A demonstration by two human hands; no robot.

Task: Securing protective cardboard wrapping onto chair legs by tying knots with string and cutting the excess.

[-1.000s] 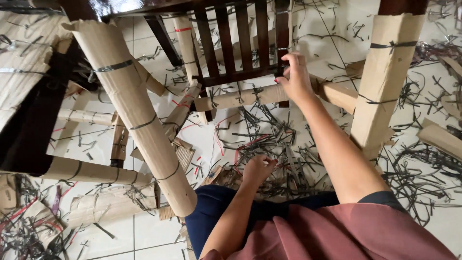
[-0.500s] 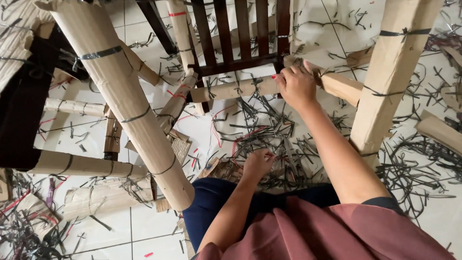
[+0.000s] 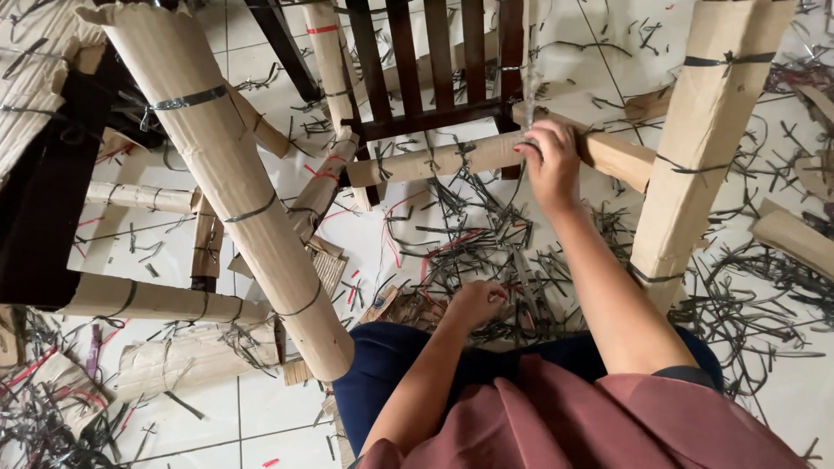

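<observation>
Open floor gap (image 3: 452,217) between wrapped legs (image 3: 230,187)

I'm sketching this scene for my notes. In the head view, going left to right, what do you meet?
Dark wooden panel → big cardboard-wrapped leg → left hand → right hand on the wrapped crossbar → flat cardboard-wrapped post → cut strapping scraps.

The right hand (image 3: 552,161) is gripping the cardboard-wrapped crossbar (image 3: 452,158) of an upturned dark wooden chair (image 3: 434,78), just where the bar meets a thin plastic strap (image 3: 530,78) running upward. The left hand (image 3: 476,302) is resting low, fingers curled among the heap of cut black strap pieces (image 3: 486,252) lying on the white tiled floor (image 3: 261,408). Wrapped chair legs (image 3: 230,191) are standing on either side of the arms.
</observation>
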